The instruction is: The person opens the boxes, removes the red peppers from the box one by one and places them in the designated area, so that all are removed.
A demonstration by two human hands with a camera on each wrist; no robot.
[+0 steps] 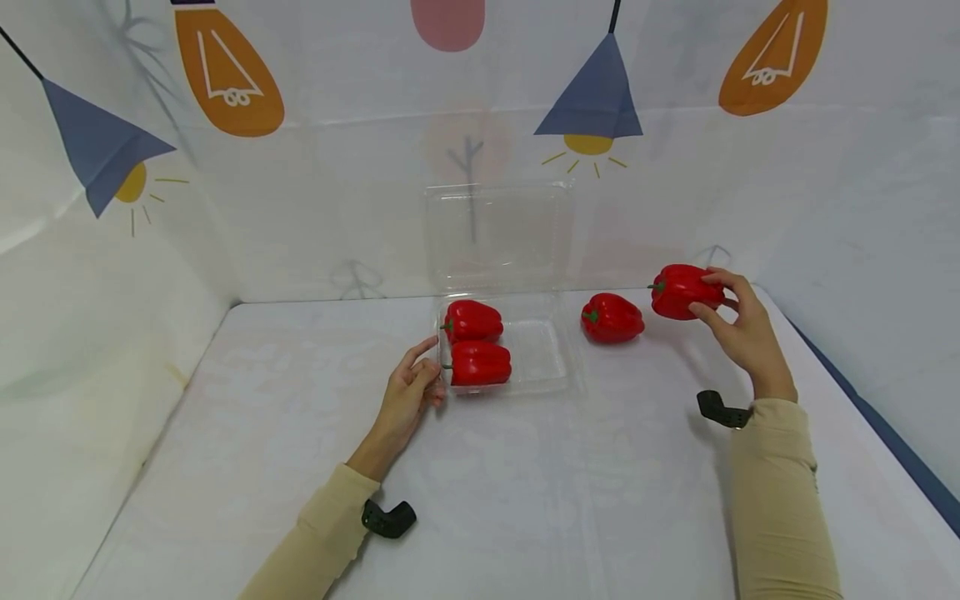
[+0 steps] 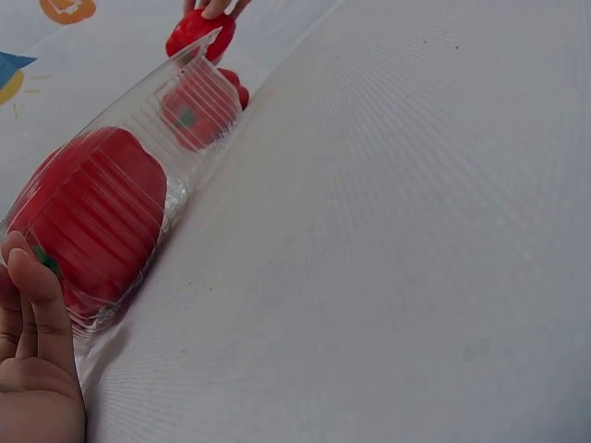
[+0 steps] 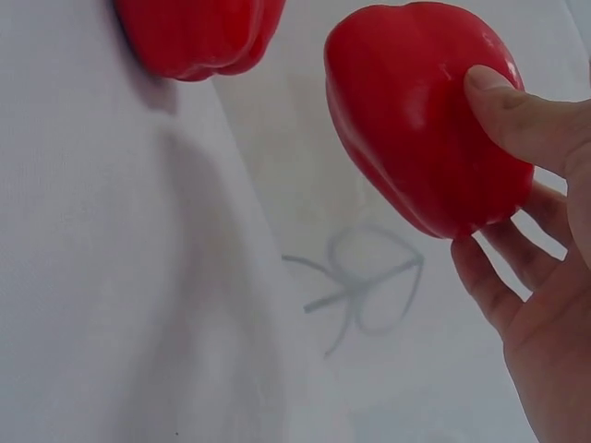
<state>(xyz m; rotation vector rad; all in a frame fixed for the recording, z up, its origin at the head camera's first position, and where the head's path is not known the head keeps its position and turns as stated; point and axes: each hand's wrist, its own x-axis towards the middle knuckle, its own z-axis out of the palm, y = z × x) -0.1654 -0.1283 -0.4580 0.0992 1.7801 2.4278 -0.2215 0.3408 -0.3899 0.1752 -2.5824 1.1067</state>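
A clear plastic box [image 1: 542, 346] lies with its lid [image 1: 498, 237] raised at the back. Two red peppers, one [image 1: 474, 320] behind the other [image 1: 481, 363], fill its left side. The left hand [image 1: 408, 398] touches the box's left wall with its fingertips; in the left wrist view that hand [image 2: 39, 346] is beside the wall near a green stem. Pinched between thumb and fingers of the right hand [image 1: 744, 333] is a red pepper [image 1: 681, 292], held above the table. Another red pepper [image 1: 612, 318] rests on the table between the box and that hand.
White cloth covers the table [image 1: 300, 375]. A light curtain [image 1: 337, 183] printed with lamps and bulbs stands directly behind it, close to the raised lid. Dark wrist devices [image 1: 388, 519] sit on both sleeves.
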